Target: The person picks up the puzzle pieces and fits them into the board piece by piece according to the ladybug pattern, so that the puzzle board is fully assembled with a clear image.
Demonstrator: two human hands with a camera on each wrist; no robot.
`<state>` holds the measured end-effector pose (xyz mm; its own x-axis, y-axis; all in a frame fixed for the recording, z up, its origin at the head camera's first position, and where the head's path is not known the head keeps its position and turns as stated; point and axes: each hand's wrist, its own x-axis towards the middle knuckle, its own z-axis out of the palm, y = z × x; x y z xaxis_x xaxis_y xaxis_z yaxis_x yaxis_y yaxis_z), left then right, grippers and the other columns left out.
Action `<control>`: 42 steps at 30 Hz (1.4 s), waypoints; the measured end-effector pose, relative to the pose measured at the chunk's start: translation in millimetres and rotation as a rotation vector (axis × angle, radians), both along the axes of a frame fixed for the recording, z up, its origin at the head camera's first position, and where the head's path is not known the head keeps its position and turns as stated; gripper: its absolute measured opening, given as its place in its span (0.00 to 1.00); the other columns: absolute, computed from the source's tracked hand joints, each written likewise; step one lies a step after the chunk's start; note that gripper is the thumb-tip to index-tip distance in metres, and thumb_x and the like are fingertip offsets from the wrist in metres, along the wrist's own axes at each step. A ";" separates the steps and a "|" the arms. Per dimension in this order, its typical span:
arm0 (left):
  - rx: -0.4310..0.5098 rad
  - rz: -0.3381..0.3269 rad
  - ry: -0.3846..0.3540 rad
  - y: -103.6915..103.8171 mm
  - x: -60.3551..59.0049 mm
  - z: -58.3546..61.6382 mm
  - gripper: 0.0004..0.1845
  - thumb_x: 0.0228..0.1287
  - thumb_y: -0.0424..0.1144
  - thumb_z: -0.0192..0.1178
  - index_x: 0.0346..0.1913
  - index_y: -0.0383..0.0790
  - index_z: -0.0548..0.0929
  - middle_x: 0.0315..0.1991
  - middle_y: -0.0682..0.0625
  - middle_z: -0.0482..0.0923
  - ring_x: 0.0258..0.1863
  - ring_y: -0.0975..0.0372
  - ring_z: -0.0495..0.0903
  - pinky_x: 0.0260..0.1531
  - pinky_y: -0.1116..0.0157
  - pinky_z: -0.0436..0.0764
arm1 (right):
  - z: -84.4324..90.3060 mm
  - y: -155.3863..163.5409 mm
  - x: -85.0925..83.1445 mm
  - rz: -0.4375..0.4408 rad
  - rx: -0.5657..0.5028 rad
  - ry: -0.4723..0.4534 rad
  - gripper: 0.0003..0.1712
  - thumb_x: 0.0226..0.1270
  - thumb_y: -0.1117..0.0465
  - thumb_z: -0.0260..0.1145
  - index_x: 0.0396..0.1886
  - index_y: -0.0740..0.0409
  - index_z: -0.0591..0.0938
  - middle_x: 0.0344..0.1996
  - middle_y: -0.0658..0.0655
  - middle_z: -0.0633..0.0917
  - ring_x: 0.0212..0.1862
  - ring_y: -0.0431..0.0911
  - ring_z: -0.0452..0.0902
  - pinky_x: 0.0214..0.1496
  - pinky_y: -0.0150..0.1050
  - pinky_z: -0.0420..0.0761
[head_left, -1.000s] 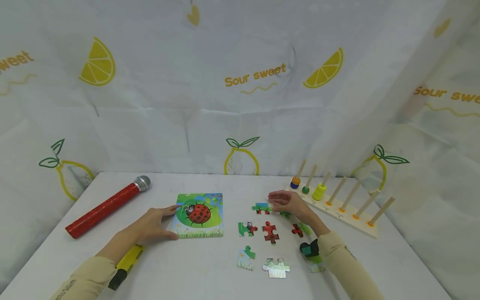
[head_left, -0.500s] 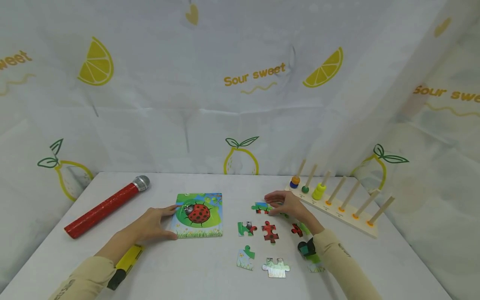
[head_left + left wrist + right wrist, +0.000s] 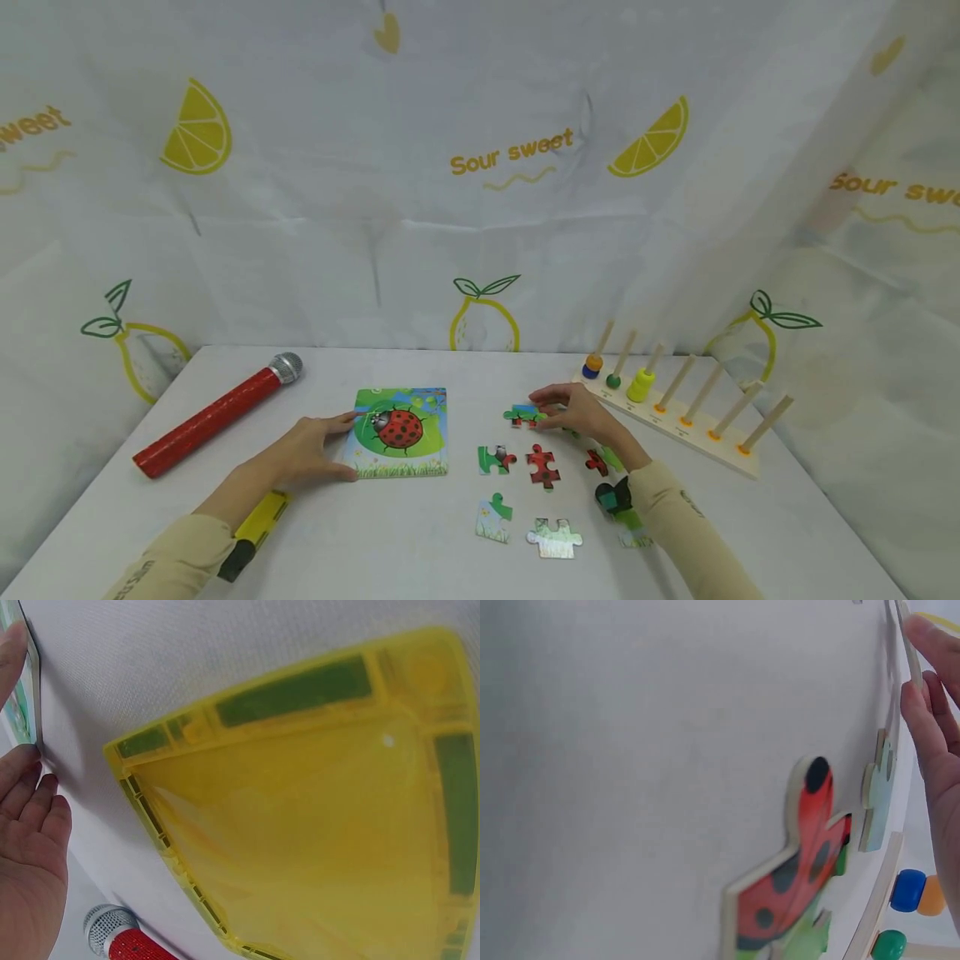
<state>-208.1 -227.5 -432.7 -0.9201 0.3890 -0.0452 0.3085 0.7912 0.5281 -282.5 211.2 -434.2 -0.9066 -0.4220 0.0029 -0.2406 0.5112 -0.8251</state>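
Item: square ladybird picture board (image 3: 399,431), printed card or wood, green and blue ground with a red black-spotted beetle; it lies flat on the white table (image 3: 420,550) and serves as landmark.

Left hand (image 3: 303,450): rests at the board's left edge, fingers straight and relaxed, thumb on the near left corner, fingertips on the upper left edge; it steadies and grips nothing.

Right hand (image 3: 581,412): to the right of the board, fingertips pinching a green, blue and red jigsaw piece (image 3: 522,415) that is still lying on the table, not yet lifted.

Loose jigsaw pieces: seven or so further pieces, scattered right of the board and nearer the person, among them a red spotted piece (image 3: 542,465).

Also: a red glitter toy microphone (image 3: 213,415) left of the board; a wooden peg rack with coloured beads (image 3: 678,412) far right.

Step judged in hand: picking up one piece. The next move seems to call for a firm pinch, a lift, and a carry leftward to the board, matching its printed pattern.
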 end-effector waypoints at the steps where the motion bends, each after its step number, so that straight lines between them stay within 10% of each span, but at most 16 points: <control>1: -0.002 0.001 0.001 0.0 -0.3 -0.3 0.48 0.43 0.55 0.75 0.66 0.33 0.70 0.67 0.39 0.66 0.66 0.40 0.62 0.62 0.43 0.66 | 1.2 -0.7 0.4 -0.006 0.016 -0.004 0.24 0.55 0.65 0.74 0.53 0.67 0.81 0.51 0.64 0.82 0.54 0.56 0.77 0.57 0.48 0.77; 32: 0.012 -0.008 0.021 -0.2 0.6 -1.4 0.48 0.44 0.54 0.75 0.66 0.32 0.70 0.66 0.39 0.68 0.65 0.41 0.65 0.61 0.44 0.68 | 4.6 -5.6 -1.6 -0.035 0.020 -0.112 0.24 0.55 0.62 0.74 0.51 0.66 0.82 0.50 0.62 0.83 0.40 0.46 0.72 0.42 0.33 0.71; 42: 0.007 0.000 0.010 0.4 0.3 -0.7 0.48 0.44 0.54 0.75 0.67 0.33 0.69 0.66 0.39 0.67 0.65 0.41 0.65 0.61 0.44 0.67 | 2.3 -5.8 -1.4 -0.010 -0.034 -0.146 0.24 0.58 0.61 0.72 0.55 0.64 0.80 0.49 0.62 0.84 0.51 0.52 0.79 0.52 0.43 0.80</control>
<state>-207.8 -227.1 -433.4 -0.9206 0.3890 -0.0338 0.3134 0.7878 0.5302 -283.9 205.4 -431.8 -0.9027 -0.4144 -0.1155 -0.1115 0.4846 -0.8676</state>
